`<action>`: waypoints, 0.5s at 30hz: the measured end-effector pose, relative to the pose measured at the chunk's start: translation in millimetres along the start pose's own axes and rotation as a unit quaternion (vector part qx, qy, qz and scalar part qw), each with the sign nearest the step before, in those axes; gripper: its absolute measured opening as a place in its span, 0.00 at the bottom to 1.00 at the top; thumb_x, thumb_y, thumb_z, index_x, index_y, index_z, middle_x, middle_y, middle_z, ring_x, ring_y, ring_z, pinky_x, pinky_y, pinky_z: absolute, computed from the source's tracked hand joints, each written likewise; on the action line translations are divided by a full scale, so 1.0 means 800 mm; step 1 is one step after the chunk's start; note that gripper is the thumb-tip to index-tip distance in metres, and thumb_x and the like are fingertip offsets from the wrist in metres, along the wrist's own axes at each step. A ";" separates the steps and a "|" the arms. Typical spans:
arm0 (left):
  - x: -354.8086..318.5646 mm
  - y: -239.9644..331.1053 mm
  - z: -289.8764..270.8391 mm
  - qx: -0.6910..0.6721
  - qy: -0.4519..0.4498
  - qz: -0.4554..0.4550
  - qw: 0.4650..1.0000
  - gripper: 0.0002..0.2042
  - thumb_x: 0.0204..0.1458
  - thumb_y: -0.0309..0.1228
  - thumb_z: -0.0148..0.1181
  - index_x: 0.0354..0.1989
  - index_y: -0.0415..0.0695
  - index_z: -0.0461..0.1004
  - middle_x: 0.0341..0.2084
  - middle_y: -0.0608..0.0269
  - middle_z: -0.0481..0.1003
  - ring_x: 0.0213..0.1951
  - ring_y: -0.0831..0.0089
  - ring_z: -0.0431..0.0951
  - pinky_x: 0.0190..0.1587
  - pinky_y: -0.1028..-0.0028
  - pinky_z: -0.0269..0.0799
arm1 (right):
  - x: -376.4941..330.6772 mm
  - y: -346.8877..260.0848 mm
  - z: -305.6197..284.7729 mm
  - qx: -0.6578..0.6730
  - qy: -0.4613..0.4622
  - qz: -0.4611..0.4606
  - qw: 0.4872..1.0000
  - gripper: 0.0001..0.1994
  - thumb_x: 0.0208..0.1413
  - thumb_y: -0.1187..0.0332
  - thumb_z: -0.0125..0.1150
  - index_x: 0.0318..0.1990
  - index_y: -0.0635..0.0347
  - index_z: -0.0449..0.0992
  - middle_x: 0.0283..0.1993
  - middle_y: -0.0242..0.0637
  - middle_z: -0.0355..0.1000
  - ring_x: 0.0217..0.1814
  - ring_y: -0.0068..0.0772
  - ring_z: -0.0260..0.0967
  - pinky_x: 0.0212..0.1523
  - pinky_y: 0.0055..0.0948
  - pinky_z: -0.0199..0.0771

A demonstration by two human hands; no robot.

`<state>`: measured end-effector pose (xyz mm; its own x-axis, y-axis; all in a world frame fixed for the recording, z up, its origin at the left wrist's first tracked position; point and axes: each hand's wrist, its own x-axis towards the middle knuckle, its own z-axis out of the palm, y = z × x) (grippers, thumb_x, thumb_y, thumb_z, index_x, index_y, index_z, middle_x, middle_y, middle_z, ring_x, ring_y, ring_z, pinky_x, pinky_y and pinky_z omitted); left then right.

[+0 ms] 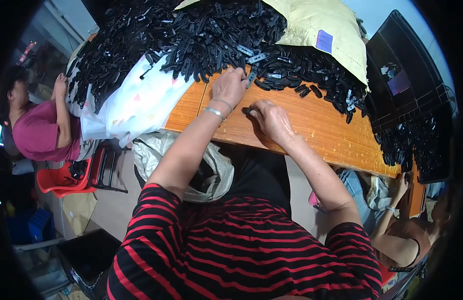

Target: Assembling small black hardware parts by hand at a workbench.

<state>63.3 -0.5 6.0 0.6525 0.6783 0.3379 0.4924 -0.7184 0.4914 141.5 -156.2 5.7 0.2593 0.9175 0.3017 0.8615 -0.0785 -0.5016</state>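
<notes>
A large heap of small, elongated black parts [191,47] covers the far side of the wooden table [316,122]; some show silvery metal strips. My left hand [229,89] is at the heap's near edge, its fingers curled down among the parts. A grey strip-like piece [251,78] lies against its right side; whether the fingers grip it cannot be made out. Nearer to me, just above the bare wood, my right hand [272,121] is closed, pinching a small black part [247,111] between thumb and fingers.
A white plastic sheet [141,100] drapes over the table's left edge. A yellowish sack [331,45] rests on the heap, beside a black bin [409,75] at right. A woven sack [221,175] hangs below the edge. People sit left [39,125] and right [404,240].
</notes>
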 end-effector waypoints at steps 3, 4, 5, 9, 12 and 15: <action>-0.018 -0.014 -0.012 -0.044 0.020 0.022 0.999 0.09 0.46 0.36 0.62 0.27 0.44 0.74 0.28 0.56 0.74 0.34 0.56 0.75 0.35 0.62 0.70 | 0.001 0.002 0.012 -0.005 0.031 -0.034 0.999 0.06 0.52 0.68 0.59 0.34 0.59 0.74 0.34 0.44 0.72 0.32 0.53 0.70 0.33 0.41 0.72; -0.022 -0.016 -0.016 -0.042 0.013 0.013 0.999 0.08 0.45 0.34 0.63 0.25 0.43 0.74 0.28 0.56 0.74 0.34 0.58 0.75 0.35 0.62 0.70 | 0.001 0.000 0.014 -0.001 0.045 -0.047 0.998 0.05 0.52 0.68 0.58 0.32 0.59 0.74 0.33 0.44 0.72 0.31 0.53 0.70 0.31 0.42 0.71; -0.026 -0.020 -0.020 -0.041 0.016 0.010 0.999 0.08 0.45 0.34 0.63 0.25 0.43 0.74 0.28 0.56 0.74 0.34 0.58 0.75 0.35 0.62 0.70 | 0.002 -0.005 0.015 0.000 0.044 -0.052 0.998 0.05 0.52 0.68 0.58 0.32 0.59 0.74 0.33 0.44 0.72 0.31 0.53 0.70 0.31 0.42 0.71; -0.038 -0.033 -0.029 -0.032 0.013 -0.005 0.999 0.08 0.43 0.32 0.64 0.25 0.41 0.74 0.26 0.56 0.75 0.28 0.61 0.76 0.32 0.65 0.71 | 0.003 -0.018 0.022 -0.045 0.055 -0.046 0.996 0.07 0.52 0.68 0.58 0.28 0.61 0.70 0.29 0.44 0.70 0.29 0.53 0.69 0.29 0.43 0.70; -0.047 -0.030 -0.044 -0.136 -0.009 -0.078 0.988 0.07 0.44 0.30 0.64 0.27 0.40 0.74 0.24 0.60 0.75 0.25 0.68 0.76 0.29 0.70 0.71 | 0.003 -0.018 0.014 -0.050 0.071 -0.082 0.993 0.06 0.52 0.68 0.58 0.29 0.61 0.71 0.28 0.45 0.69 0.29 0.52 0.69 0.28 0.42 0.70; -0.055 -0.038 -0.053 -0.422 -0.084 -0.192 0.882 0.09 0.50 0.27 0.61 0.38 0.40 0.73 0.26 0.66 0.76 0.26 0.78 0.76 0.27 0.80 0.72 | 0.012 -0.001 0.014 -0.005 0.111 -0.091 0.990 0.07 0.55 0.68 0.55 0.36 0.61 0.72 0.28 0.44 0.70 0.26 0.45 0.70 0.24 0.38 0.69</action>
<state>-4.8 -2.0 9.9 0.6423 0.7630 -0.0723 0.1381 -0.0224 0.9902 138.2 -143.1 -0.1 0.1884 0.8082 0.5579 0.9066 0.0753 -0.4153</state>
